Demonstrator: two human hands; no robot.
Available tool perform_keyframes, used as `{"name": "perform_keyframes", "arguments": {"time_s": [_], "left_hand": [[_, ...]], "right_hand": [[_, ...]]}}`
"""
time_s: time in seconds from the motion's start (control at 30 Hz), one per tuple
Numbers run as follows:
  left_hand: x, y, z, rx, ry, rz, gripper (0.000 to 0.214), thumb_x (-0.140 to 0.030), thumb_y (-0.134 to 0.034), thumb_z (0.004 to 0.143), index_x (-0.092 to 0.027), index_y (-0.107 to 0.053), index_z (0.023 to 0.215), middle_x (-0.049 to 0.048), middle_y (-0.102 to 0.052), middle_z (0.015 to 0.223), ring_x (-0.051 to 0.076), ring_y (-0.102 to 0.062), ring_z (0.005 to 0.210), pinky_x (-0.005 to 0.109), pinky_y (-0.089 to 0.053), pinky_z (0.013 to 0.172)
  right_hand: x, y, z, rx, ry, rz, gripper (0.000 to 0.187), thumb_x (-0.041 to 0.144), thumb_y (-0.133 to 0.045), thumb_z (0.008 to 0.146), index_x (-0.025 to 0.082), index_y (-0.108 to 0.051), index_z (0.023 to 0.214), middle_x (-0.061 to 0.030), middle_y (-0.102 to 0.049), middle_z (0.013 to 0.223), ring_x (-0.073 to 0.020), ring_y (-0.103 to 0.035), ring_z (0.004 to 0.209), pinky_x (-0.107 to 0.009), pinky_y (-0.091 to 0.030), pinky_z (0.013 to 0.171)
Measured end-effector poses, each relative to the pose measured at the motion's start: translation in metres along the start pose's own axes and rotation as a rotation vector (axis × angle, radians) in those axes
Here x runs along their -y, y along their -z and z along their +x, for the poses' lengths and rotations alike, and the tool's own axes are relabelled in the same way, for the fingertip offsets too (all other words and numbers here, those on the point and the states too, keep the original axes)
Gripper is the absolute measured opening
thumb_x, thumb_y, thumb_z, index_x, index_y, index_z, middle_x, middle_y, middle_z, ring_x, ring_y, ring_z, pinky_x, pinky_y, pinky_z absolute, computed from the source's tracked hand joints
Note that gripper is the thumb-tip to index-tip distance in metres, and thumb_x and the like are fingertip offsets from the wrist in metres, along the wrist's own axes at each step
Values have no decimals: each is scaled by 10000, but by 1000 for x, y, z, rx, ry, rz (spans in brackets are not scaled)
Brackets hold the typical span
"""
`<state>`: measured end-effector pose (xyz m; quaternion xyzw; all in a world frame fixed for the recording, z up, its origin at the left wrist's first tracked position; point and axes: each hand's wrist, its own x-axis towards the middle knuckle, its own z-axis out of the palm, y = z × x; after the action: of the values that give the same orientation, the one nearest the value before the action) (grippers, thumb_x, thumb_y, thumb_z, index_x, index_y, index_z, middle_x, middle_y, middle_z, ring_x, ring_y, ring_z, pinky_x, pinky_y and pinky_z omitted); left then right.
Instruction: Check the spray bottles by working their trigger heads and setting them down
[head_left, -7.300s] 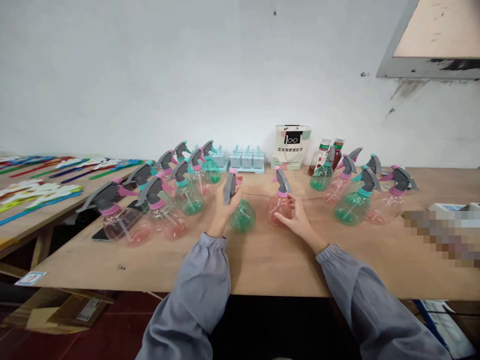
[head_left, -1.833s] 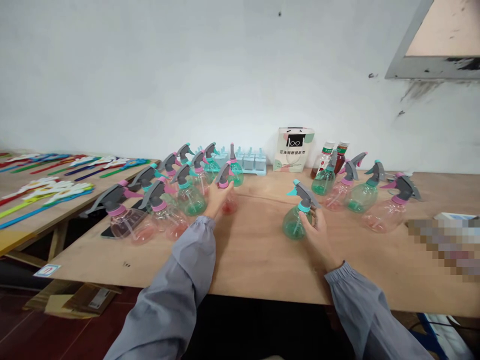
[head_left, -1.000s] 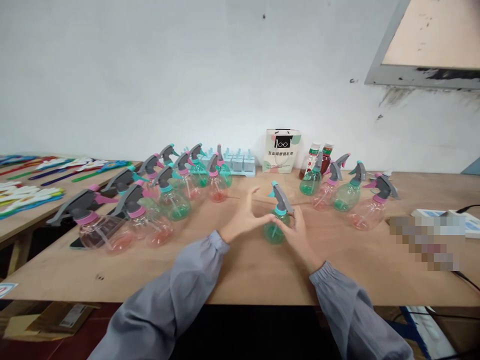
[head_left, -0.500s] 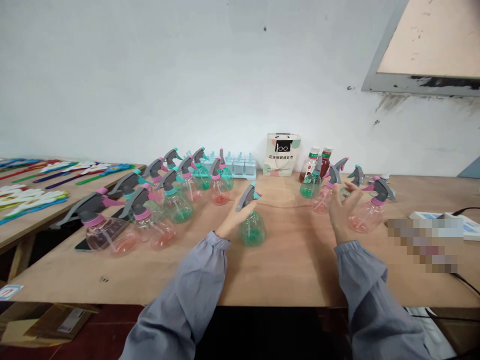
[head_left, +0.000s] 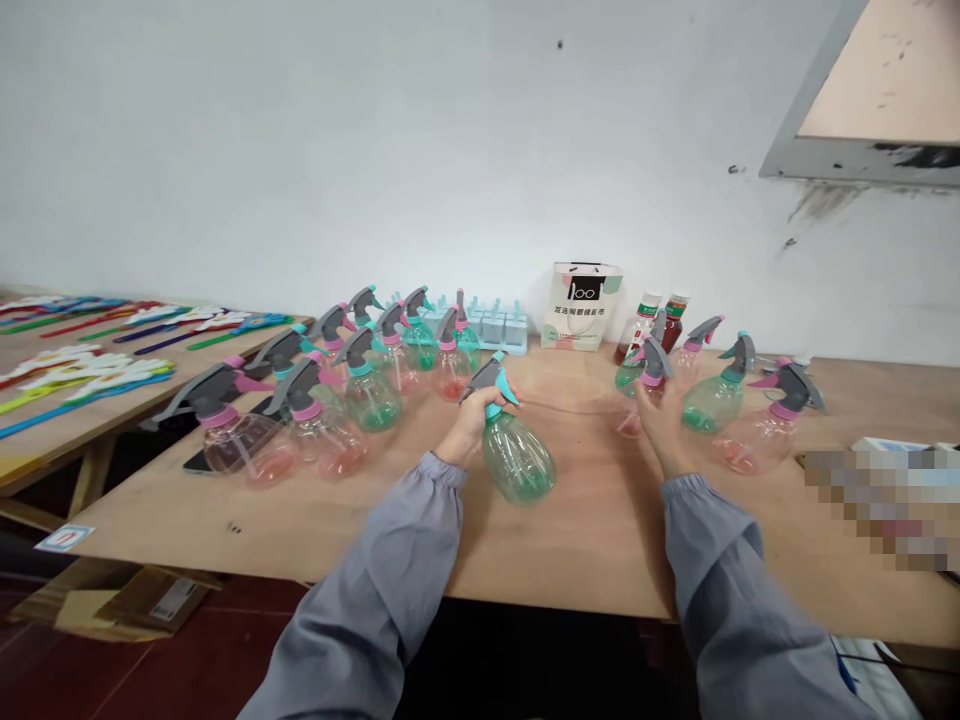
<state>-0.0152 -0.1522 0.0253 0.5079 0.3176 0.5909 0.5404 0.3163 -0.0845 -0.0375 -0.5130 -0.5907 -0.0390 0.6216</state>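
Spray bottles point(head_left: 341, 445) stand on the wooden table point(head_left: 577, 555) in a left cluster and a right group, with one green bottle point(head_left: 519, 460) held between them. Farthest left, on a side table point(head_left: 45, 452), lie flat coloured sticks point(head_left: 86, 372) topped with white flower shapes. Next comes the left cluster, pink and green bodies set close together; a dark flat slab point(head_left: 196, 463) shows beside its foremost bottle point(head_left: 244, 450). Behind, a light-blue tray point(head_left: 504, 330) with small upright handles sits near the wall. The left hand point(head_left: 472, 418) is closed round the green bottle's neck, under the sprayer head — the bottle tilts, base toward the right and front, and whether it touches the wood I cannot tell. Farther back stands a paper bag point(head_left: 582, 318) printed with glasses, then two labelled bottles point(head_left: 675, 322). The right hand point(head_left: 666, 430) is half curled at the neck of a pink bottle point(head_left: 651, 365) — how firmly it grips I cannot tell. To its right stand another green bottle point(head_left: 711, 405) and, nearer the front, another pink one.
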Motion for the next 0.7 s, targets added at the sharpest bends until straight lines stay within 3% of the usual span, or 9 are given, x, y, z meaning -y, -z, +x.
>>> {"name": "perform_keyframes", "arguments": {"time_s": [0.17, 0.37, 0.53, 0.7], "left_hand": [[2, -4, -4, 157, 44, -58, 190, -214, -555, 516, -204, -617, 696, 62, -706, 753, 308, -711, 968, 468, -546, 919], [13, -10, -8, 84, 60, -81, 137, -240, -535, 520, -202, -600, 634, 49, -700, 695, 286, -724, 891, 457, -561, 908], [13, -10, -7, 144, 39, -112, 178, -228, -554, 537, -200, -612, 703, 57, -733, 804, 287, -718, 980, 456, -541, 956], [14, -4, -4, 13, 35, -144, 117, -234, -559, 532, -199, -571, 644, 43, -699, 719, 290, -727, 954, 466, -558, 947]], "right_hand": [[26, -11, -20, 4, -67, 54, 355, 489, -655, 827, 190, -627, 1015, -78, -679, 938, -256, -632, 880, -493, -509, 882], [50, -5, -33, 69, -91, 119, 381, 453, -667, 833, 191, -644, 1108, -89, -684, 981, -270, -644, 917, -498, -514, 889], [63, -2, -41, 95, -87, 82, 385, 417, -679, 825, 189, -651, 1133, -80, -671, 955, -263, -615, 908, -495, -491, 905], [62, -5, -44, 74, -64, 91, 442, 424, -664, 844, 206, -616, 1225, -77, -652, 993, -259, -599, 922, -506, -487, 916]]}}
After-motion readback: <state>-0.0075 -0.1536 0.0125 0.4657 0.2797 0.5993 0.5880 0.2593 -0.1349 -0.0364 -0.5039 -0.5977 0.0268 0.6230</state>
